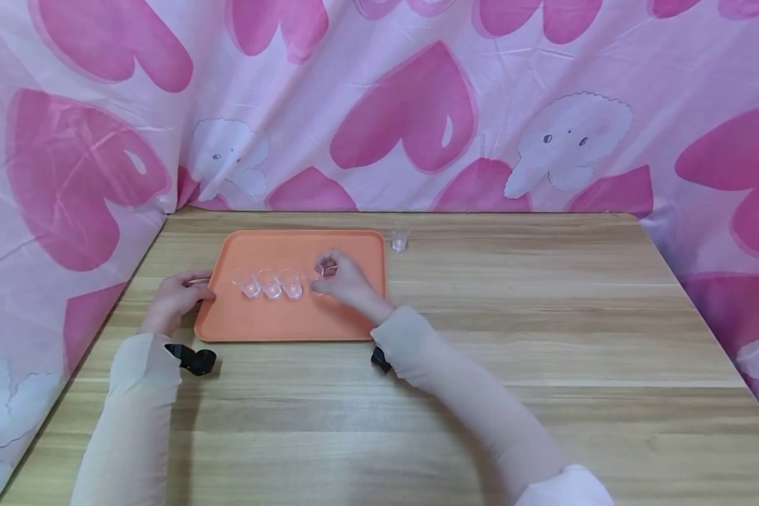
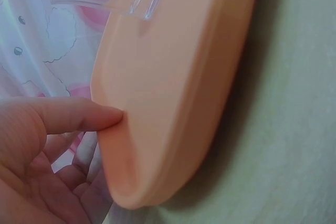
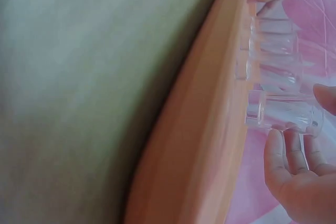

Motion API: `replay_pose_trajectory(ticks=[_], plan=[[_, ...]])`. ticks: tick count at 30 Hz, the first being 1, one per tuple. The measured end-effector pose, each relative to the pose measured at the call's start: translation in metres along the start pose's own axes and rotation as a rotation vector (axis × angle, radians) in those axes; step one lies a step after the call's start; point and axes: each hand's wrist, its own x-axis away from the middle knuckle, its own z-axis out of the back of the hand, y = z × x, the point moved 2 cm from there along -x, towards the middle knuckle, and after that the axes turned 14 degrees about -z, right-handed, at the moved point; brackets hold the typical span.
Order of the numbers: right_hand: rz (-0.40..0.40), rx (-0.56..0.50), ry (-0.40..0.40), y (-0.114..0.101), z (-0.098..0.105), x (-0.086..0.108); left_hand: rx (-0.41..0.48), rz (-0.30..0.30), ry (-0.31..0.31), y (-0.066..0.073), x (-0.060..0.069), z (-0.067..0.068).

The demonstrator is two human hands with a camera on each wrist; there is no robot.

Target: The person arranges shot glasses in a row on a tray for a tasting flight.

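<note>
My left hand (image 1: 176, 299) grips the left edge of an orange tray (image 1: 259, 323). In the left wrist view its thumb lies inside the tray's rim (image 2: 152, 77), with the other fingers outside. Over the right half of the tray, my right hand (image 1: 346, 281) holds a small clear cup (image 3: 286, 111) upright between thumb and fingers. Whether that cup's base touches the tray I cannot tell. Just left of it, three matching cups (image 1: 270, 284) stand close together in a row on the tray.
Another clear cup (image 1: 400, 240) stands on the wooden table (image 1: 544, 302), just beyond the tray's back right corner. A pink heart-patterned cloth (image 1: 411, 105) hangs behind the table and along both sides. Black wrist devices (image 1: 192, 359) sit under both forearms.
</note>
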Motion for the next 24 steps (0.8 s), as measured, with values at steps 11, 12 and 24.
replay_pose_trajectory(ticks=[11, 12, 24], plan=[[-0.03, 0.004, 0.001, 0.006, -0.01, -0.004, 0.01, 0.008, -0.02, 0.0, 0.0, 0.001], [-0.035, 0.003, 0.0, 0.006, -0.01, -0.004, 0.009, 0.015, -0.022, 0.0, 0.0, 0.001], [-0.05, -0.002, -0.014, 0.006, -0.013, -0.005, 0.013, 0.016, -0.014, -0.001, 0.0, 0.001]])
